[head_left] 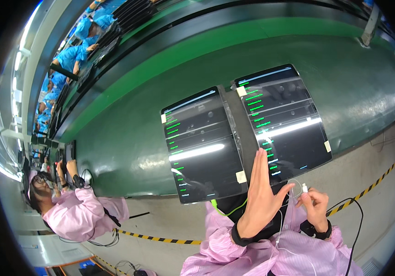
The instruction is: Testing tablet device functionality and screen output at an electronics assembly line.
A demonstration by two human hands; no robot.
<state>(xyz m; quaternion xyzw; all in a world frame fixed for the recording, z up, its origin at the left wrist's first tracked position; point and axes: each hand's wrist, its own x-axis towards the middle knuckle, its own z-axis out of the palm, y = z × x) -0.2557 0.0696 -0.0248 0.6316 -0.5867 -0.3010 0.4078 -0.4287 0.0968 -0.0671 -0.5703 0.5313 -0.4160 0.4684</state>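
Note:
Two large black tablets lie side by side on the green bench, screens up and lit with green text lines. My left hand (261, 198) is open, fingers stretched out, its fingertips at the lower left edge of the right tablet (294, 135). Left of that hand is the left tablet (202, 158), whose lower edge reaches the bench's front edge. My right hand (315, 208) is closed on a thin white cable, with its white plug (304, 187) sticking up from the fingers. The plug is apart from the right tablet. The white cable (279, 227) hangs down over my pink smock.
Yellowish tape pieces stick to both tablets. A bright green cable (227, 213) runs below the left tablet. A black cable (359, 221) hangs at my right. Another person in pink (75, 214) works at the left. People in blue (71, 57) sit beyond the dark rail (179, 25).

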